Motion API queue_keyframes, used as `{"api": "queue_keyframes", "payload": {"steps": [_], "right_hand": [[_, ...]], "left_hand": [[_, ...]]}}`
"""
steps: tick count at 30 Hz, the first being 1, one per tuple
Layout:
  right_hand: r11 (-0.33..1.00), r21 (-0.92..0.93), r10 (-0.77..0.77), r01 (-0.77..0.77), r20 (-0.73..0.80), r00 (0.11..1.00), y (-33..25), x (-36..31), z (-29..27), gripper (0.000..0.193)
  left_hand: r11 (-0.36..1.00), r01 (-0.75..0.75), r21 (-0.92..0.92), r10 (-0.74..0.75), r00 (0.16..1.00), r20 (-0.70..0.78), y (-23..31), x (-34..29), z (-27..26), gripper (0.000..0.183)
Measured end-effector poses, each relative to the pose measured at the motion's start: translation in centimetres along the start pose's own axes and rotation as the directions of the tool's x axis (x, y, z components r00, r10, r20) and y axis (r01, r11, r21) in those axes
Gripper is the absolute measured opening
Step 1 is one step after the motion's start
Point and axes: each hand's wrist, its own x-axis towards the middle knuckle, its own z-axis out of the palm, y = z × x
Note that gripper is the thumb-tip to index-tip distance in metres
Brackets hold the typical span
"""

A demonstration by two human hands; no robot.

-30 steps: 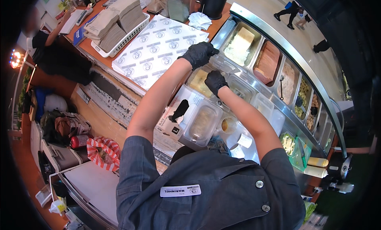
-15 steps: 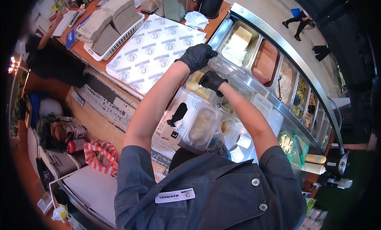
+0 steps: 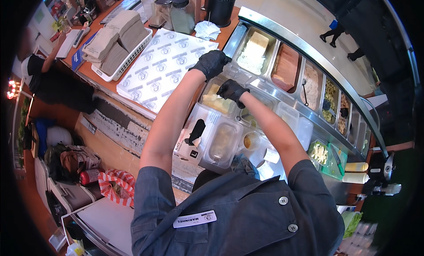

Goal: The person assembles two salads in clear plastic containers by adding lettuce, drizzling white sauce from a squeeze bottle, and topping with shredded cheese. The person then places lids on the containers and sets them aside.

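Pale-yellow block (image 3: 215, 104) is lying in the clear rectangular plastic container (image 3: 217, 109), beside the black-gloved right hand's (image 3: 233, 92) curled fingers; can't tell if they're gripping it. Black-gloved left hand (image 3: 210, 64) is curling beyond the container's far edge, grip unclear. Versus one second ago, right hand is sitting farther left over the container.

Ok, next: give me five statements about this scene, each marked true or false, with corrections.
1. The black-gloved right hand is close to pale yellow food. True.
2. The napkins stand in a red basket. False: a white basket holds them.
3. A knife lies on the green board. True.
4. The striped bag is on the person's right. False: it is on the left.
5. The left hand touches the napkins. False: it is near the patterned paper.
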Motion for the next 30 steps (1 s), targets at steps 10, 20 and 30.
{"api": "queue_keyframes", "payload": {"steps": [10,20,30], "right_hand": [[0.999,-0.001,0.04,-0.04,0.0,0.999,-1.0,-1.4,-1.9,0.018],[0.972,0.225,0.107,-0.065,-0.177,0.978,0.5,-11.7,-6.7,0.018],[0.87,0.4,0.478,-0.288,-0.541,0.692,8.1,-38.1,-12.4,0.018]], "left_hand": [[0.998,-0.067,-0.018,0.066,0.997,-0.052,-0.1,0.3,-0.3,0.029],[0.995,-0.049,-0.091,0.044,0.998,-0.052,-0.6,0.7,-0.7,0.026],[0.95,-0.199,-0.242,0.18,0.978,-0.102,-6.6,1.3,1.7,0.022]]}}
